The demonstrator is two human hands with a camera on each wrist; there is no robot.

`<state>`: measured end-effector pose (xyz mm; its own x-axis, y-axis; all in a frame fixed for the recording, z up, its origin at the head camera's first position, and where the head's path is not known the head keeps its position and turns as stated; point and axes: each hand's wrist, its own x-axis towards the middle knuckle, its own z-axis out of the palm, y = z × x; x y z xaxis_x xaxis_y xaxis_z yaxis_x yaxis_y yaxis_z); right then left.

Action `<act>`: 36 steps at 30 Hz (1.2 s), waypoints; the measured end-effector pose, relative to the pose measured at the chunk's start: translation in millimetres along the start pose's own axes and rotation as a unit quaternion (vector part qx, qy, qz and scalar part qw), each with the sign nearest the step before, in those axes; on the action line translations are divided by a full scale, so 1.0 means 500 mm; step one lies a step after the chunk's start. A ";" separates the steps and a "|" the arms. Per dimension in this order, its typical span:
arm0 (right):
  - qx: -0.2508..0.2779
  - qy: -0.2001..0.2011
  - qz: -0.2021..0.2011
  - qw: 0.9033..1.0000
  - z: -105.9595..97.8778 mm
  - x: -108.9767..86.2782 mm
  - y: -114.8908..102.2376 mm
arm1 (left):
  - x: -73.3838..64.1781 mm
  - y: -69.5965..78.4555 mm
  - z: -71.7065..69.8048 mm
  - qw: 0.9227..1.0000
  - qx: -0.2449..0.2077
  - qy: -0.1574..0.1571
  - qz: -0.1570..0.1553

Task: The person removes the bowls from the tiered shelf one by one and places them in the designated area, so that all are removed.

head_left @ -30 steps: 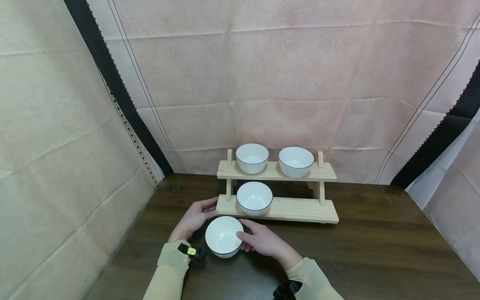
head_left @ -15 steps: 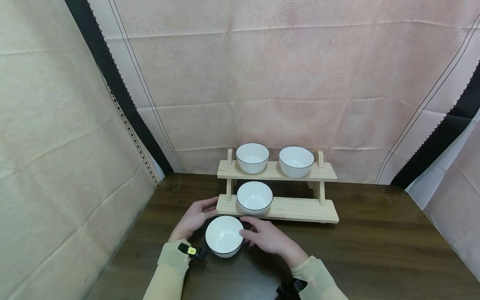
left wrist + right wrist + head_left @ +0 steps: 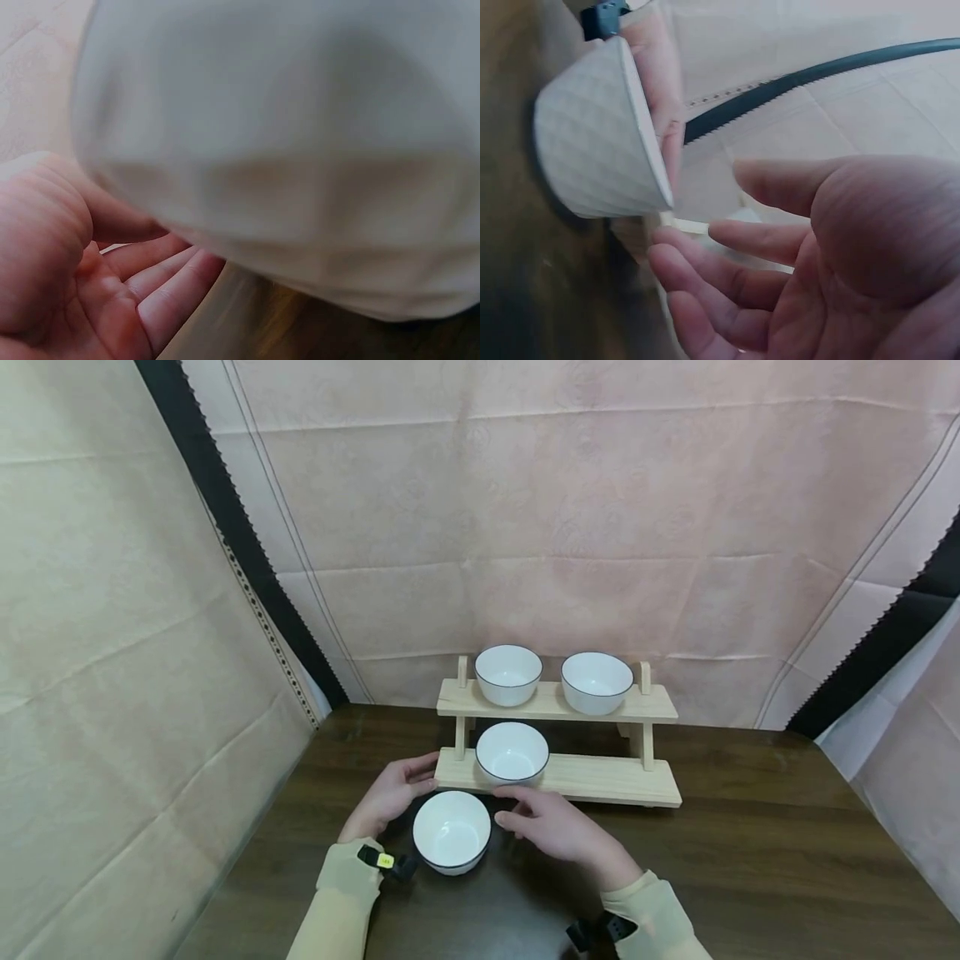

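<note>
A white bowl (image 3: 452,832) with a dark rim stands upright on the table in front of a two-tier wooden shelf (image 3: 600,778). In the right wrist view the bowl's outer wall (image 3: 592,135) shows a raised diamond pattern. My left hand (image 3: 393,793) is at the left end of the lower tier, fingertips right at the wood. Seen from the left wrist, the blurred bowl (image 3: 277,150) covers those fingertips. Just right of the bowl, my right hand (image 3: 558,831) holds nothing, its fingers loosely bent and apart from the rim.
On the upper tier sit two matching bowls, the left bowl (image 3: 508,675) and the right bowl (image 3: 596,683). Another bowl (image 3: 512,753) occupies the left part of the lower tier. Pale cloth (image 3: 570,527) hangs behind the dark wooden table (image 3: 750,827).
My right hand has let go of the front bowl and drawn away to the right. My left hand and the bowls stay in place; the head view has shifted slightly.
</note>
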<state>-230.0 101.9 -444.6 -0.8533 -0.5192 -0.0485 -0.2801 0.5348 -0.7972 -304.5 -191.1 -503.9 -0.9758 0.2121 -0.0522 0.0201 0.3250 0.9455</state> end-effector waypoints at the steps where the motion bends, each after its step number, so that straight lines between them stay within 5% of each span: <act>1: -0.002 0.001 -0.005 1.000 -0.005 -0.004 0.000 | 0.001 -0.001 0.001 1.000 0.002 0.001 0.000; 7: 0.014 0.018 -0.008 1.000 -0.040 -0.025 -0.003 | 0.002 -0.010 0.007 1.000 0.007 -0.001 -0.001; 18: 0.058 0.140 0.044 0.988 -0.079 -0.028 -0.007 | -0.001 -0.004 0.005 1.000 0.008 0.001 0.003; 30: 0.082 0.201 0.051 0.975 -0.101 -0.020 0.003 | 0.000 0.009 0.006 1.000 0.016 0.001 0.003; 36: 0.092 0.199 0.072 0.973 -0.100 -0.002 0.010 | 0.004 0.005 0.002 1.000 0.022 0.001 0.005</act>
<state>-252.7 138.4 -418.6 -0.9909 -0.1285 0.0391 -0.0919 0.4359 -0.8953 -306.3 -189.0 -502.1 -0.9760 0.2135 -0.0428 0.0385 0.3626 0.9311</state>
